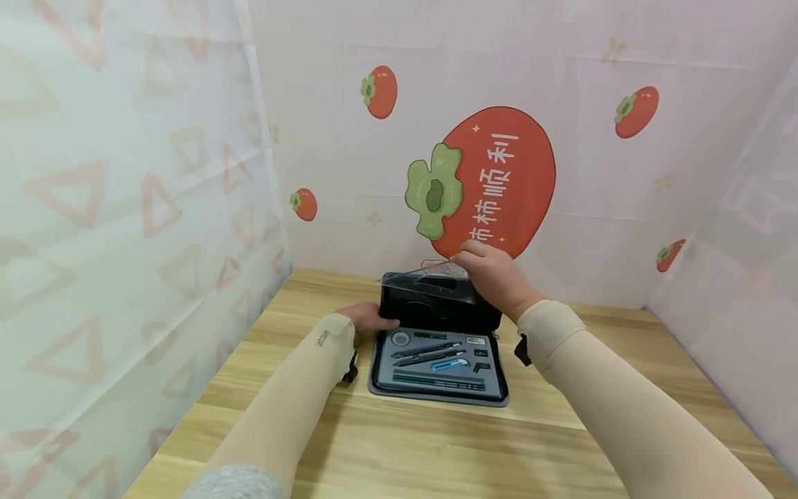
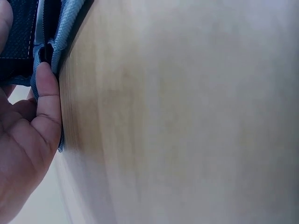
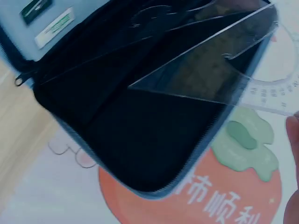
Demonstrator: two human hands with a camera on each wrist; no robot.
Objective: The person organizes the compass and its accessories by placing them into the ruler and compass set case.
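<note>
An unzipped dark drawing-set case (image 1: pixel 436 400) lies open on the table, its black lid side (image 1: pixel 430 315) raised at the back. My right hand (image 1: pixel 495 274) pinches a clear triangular ruler (image 1: pixel 414 283) by one end, above the raised lid. In the right wrist view the clear ruler (image 3: pixel 205 70) has a curved protractor cut-out and lies across the black pocket side; only part of the hand (image 3: pixel 292 154) shows at the edge. My left hand (image 1: pixel 368 317) holds the case at its left side near the fold, with fingers (image 2: pixel 48 91) against the zipped edge.
Grey foam in the case bears a white round roll (image 1: pixel 401 339), black pens (image 1: pixel 427 356), a blue utility knife (image 1: pixel 450 364), dark green pencils (image 1: pixel 436 381) and an eraser (image 1: pixel 476 340). Printed cloth walls (image 1: pixel 324 125) stand behind and beside the wooden table (image 1: pixel 386 443).
</note>
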